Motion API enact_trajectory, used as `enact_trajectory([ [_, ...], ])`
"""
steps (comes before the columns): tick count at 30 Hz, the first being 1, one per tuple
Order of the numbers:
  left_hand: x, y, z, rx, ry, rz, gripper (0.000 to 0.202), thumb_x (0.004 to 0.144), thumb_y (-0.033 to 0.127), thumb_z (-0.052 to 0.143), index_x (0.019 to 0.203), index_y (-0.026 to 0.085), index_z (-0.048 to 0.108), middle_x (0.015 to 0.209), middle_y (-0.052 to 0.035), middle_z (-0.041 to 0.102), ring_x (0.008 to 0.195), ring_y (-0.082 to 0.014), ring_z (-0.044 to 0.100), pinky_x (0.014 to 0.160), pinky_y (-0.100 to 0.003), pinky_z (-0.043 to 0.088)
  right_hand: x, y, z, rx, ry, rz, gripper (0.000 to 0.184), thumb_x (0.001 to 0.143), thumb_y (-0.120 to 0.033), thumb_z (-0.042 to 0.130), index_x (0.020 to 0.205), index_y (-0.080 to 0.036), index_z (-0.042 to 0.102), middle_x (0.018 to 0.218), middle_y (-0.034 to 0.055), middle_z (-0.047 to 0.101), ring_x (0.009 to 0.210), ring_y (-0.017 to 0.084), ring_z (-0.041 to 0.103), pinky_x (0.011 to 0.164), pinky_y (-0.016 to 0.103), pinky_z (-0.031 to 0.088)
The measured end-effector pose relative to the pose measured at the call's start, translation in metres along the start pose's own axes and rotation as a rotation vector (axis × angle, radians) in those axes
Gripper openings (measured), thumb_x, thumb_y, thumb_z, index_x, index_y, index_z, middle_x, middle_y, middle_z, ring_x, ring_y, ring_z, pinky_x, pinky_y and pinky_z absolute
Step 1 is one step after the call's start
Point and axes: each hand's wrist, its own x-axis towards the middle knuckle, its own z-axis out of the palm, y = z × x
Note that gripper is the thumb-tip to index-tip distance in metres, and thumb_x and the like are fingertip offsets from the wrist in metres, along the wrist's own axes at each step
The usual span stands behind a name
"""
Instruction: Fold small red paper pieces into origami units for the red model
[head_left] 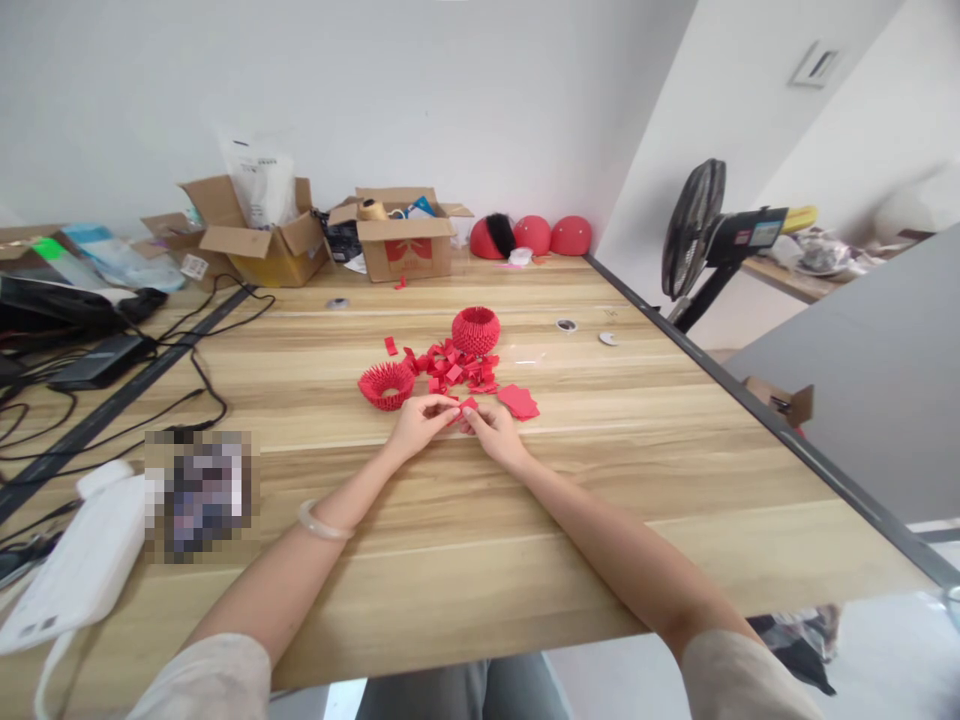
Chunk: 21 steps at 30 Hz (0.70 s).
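Note:
Between my two hands is a small piece of red paper [468,405], pinched by the fingertips of both. My left hand [421,424] comes at it from the left, with thumb and forefinger closed on its edge. From the right, my right hand [492,432] grips it with the thumb on top. A stack of flat red paper [517,402] lies just right of my right hand. Beyond my hands is a heap of folded red paper pieces [454,368]. A spiky red paper bowl [387,385] stands left of the heap, and a rounder red paper vase [476,331] behind it.
Cardboard boxes [409,248] and several red domes [532,236] line the back of the wooden table [630,470]. Black cables [202,385] and a white power strip [90,550] lie on the left. A black fan [694,230] stands beyond the right edge.

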Motion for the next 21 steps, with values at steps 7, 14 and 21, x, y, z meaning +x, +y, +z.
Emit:
enact_trajectory([
  [7, 0.0, -0.0012, -0.0003, 0.019, -0.009, 0.008, 0.027, 0.072, 0.035, 0.066, 0.085, 0.011, 0.07, 0.073, -0.0058, 0.069, 0.061, -0.013, 0.057, 0.058, -0.023, 0.044, 0.0004, 0.0013, -0.0001, -0.021, -0.009, -0.016, 0.043, 0.081, -0.053, 0.049, 0.061, -0.016, 0.057, 0.058, 0.0031, 0.061, 0.052, 0.012, 0.052, 0.055, 0.025, 0.043],
  [14, 0.0008, -0.0015, -0.0005, 0.03, -0.019, -0.009, 0.027, 0.072, 0.035, 0.066, 0.083, 0.011, 0.07, 0.067, -0.0046, 0.066, 0.058, -0.0125, 0.055, 0.055, -0.023, 0.042, -0.0002, 0.0014, -0.0007, -0.043, -0.018, -0.032, 0.039, 0.082, -0.049, 0.049, 0.062, -0.016, 0.058, 0.061, 0.0041, 0.063, 0.054, 0.013, 0.054, 0.055, 0.026, 0.043],
  [21, 0.0013, -0.0036, -0.0003, 0.026, -0.04, -0.023, 0.028, 0.071, 0.035, 0.066, 0.084, 0.011, 0.069, 0.071, -0.0062, 0.068, 0.062, -0.014, 0.057, 0.058, -0.024, 0.044, -0.001, -0.0003, 0.0002, -0.091, -0.011, -0.053, 0.037, 0.082, -0.046, 0.049, 0.06, -0.017, 0.057, 0.06, 0.0037, 0.063, 0.054, 0.014, 0.054, 0.054, 0.025, 0.041],
])
